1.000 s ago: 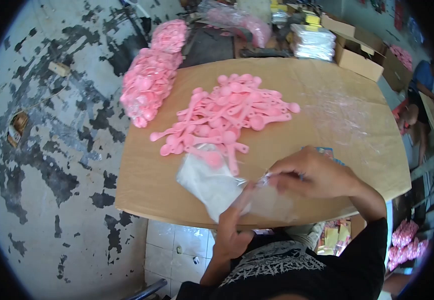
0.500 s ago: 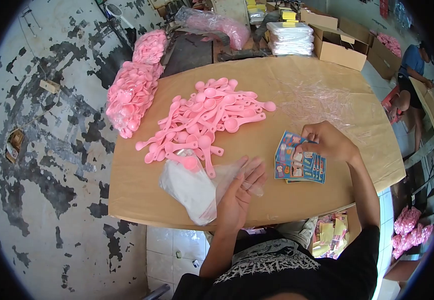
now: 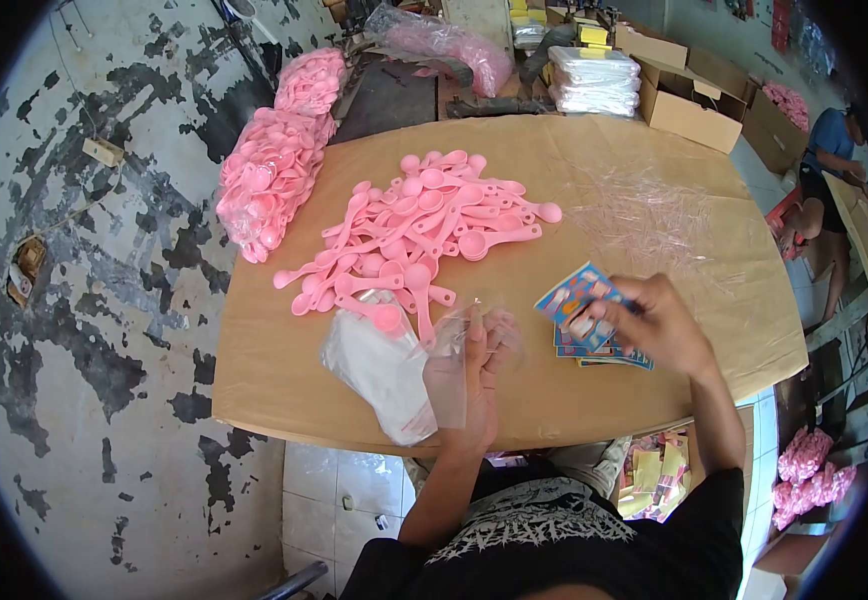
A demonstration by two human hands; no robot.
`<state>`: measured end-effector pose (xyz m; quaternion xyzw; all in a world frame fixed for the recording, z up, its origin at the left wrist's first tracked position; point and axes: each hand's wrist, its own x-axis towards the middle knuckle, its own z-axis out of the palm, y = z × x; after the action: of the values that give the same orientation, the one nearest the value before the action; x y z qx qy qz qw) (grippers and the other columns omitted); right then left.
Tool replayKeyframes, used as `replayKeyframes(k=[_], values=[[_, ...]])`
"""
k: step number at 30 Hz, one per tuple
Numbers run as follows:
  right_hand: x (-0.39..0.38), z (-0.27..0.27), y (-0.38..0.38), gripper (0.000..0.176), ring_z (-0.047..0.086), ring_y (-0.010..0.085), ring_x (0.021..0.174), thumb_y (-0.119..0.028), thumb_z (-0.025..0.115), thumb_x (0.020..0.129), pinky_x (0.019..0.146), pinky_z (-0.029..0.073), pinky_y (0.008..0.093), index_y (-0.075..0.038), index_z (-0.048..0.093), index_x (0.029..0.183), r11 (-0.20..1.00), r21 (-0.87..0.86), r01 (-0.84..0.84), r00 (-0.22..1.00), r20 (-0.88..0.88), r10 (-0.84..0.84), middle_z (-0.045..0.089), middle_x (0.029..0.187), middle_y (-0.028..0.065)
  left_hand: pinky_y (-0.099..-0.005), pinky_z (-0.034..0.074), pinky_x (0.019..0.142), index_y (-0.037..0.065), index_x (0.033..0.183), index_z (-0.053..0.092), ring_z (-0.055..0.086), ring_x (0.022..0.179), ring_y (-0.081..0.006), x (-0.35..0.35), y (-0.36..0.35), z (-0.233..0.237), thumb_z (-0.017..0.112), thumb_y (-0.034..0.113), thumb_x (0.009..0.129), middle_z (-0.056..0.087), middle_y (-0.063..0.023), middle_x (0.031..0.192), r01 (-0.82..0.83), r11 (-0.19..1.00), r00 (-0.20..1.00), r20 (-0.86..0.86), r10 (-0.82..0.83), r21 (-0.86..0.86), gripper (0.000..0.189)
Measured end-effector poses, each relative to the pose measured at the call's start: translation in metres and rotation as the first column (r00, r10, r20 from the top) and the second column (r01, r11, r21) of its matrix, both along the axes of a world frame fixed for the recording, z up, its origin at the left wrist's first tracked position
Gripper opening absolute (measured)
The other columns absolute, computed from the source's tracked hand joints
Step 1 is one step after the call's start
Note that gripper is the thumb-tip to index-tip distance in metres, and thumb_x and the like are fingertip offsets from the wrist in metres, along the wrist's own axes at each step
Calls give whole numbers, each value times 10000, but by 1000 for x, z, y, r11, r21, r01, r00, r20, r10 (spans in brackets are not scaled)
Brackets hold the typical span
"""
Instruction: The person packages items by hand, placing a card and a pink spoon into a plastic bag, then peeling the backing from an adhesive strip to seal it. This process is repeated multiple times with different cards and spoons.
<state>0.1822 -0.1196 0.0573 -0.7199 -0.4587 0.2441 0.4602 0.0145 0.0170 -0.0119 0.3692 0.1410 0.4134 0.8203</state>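
Note:
My left hand (image 3: 476,370) holds a clear plastic bag (image 3: 446,385) between thumb and fingers, at the table's near side. Left of it lies a stack of clear plastic bags (image 3: 379,375). My right hand (image 3: 659,320) grips a blue printed card (image 3: 582,298), lifted and tilted toward the left hand. Beneath it, more blue printed cards (image 3: 604,357) lie in a pile on the table. A heap of pink measuring spoons (image 3: 419,225) spreads over the middle left, a few of them resting on the edge of the bag stack.
Brown paper covers the table (image 3: 744,290). Thin clear plastic strips (image 3: 644,215) lie at the right. Bulging bags of pink spoons (image 3: 264,180) stand at the left edge. Behind are a cardboard box (image 3: 694,105) and wrapped packs (image 3: 594,80). Another person (image 3: 829,160) sits at far right.
My right hand has raised a card off the pile and turned it toward the left. My left hand has turned, and the clear bag now hangs more upright in it.

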Motion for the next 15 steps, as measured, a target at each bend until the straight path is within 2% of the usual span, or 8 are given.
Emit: replayKeyframes(k=[3,4,7,10,13,15], values=[[-19,-8,2,170,517,55,481,-164,624,941,440,405,222,-37,678,1039,996,60,-64,998,-14,65,659,698,41,-334,528,906,-71,1265,483,616,1070,-214,2,-3,4,579,167,970,618,-156,1147,-33,999,999,-5,33,-18,392],[-24,-9,5,160,516,63,482,-150,634,932,440,403,242,-29,670,1031,995,79,-57,998,-10,58,654,691,42,-338,526,914,-73,1264,487,614,1066,-206,1,-5,5,579,162,970,617,-150,1144,-20,1000,1000,-14,20,-19,387],[-27,-22,15,144,525,71,502,-139,634,930,458,409,250,-23,667,1007,984,142,-105,973,219,72,649,686,38,-350,522,932,-75,1259,498,608,1057,-186,-3,-7,6,577,148,970,615,-137,1140,-1,1000,1000,-5,1,-14,374],[-31,-25,16,134,517,75,520,-130,636,925,478,407,256,-17,663,991,994,96,-53,992,118,42,619,652,35,-373,508,961,-72,1280,486,599,1087,-196,-5,-8,3,547,138,981,600,-139,1178,-46,999,998,48,47,-9,370],[-28,-47,22,133,500,57,539,-128,639,922,491,404,251,-17,662,993,960,258,106,994,-11,-107,604,638,34,-407,483,1010,-59,1321,454,586,1150,-237,-7,-3,-4,497,129,1000,575,-153,1245,-101,995,994,48,101,3,374],[-25,-46,23,136,485,43,551,-123,641,921,489,396,247,-14,660,1000,972,226,59,998,-3,-60,600,646,30,-410,487,1002,-58,1307,464,583,1157,-245,-11,0,-8,498,133,1001,579,-150,1235,-107,994,993,46,106,18,363]])
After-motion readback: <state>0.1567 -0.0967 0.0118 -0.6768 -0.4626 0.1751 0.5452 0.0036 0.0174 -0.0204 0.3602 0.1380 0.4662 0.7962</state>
